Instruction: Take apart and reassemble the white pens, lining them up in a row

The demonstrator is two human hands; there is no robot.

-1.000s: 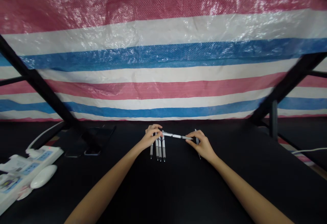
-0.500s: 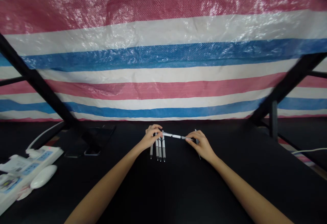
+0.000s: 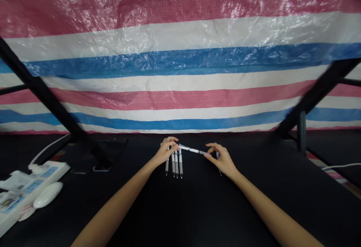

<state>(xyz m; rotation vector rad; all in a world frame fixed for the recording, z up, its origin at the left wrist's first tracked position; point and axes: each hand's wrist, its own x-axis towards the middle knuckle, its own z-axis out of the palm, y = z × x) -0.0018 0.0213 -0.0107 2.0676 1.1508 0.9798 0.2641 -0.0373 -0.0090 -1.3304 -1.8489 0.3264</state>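
A white and grey pen (image 3: 192, 150) is held level above the black table, tilted slightly down to the right. My left hand (image 3: 166, 152) pinches its left end. At its grey right end is my right hand (image 3: 221, 157), with the thumb against the tip and the index finger lifted off. Several similar pens (image 3: 176, 164) lie side by side below my left hand, their upper ends partly hidden by it. Another pen (image 3: 220, 171) lies under my right hand, mostly covered.
On the left stand a white power strip (image 3: 34, 187) with plugs and a white mouse (image 3: 48, 195). Dark phones (image 3: 102, 166) lie near a black slanted bar (image 3: 56, 104). A striped sheet (image 3: 180, 62) hangs behind the black table (image 3: 180, 217).
My right index finger has risen away from the pen's tip, widening the gap to the thumb. The held pen and my left hand have barely moved.
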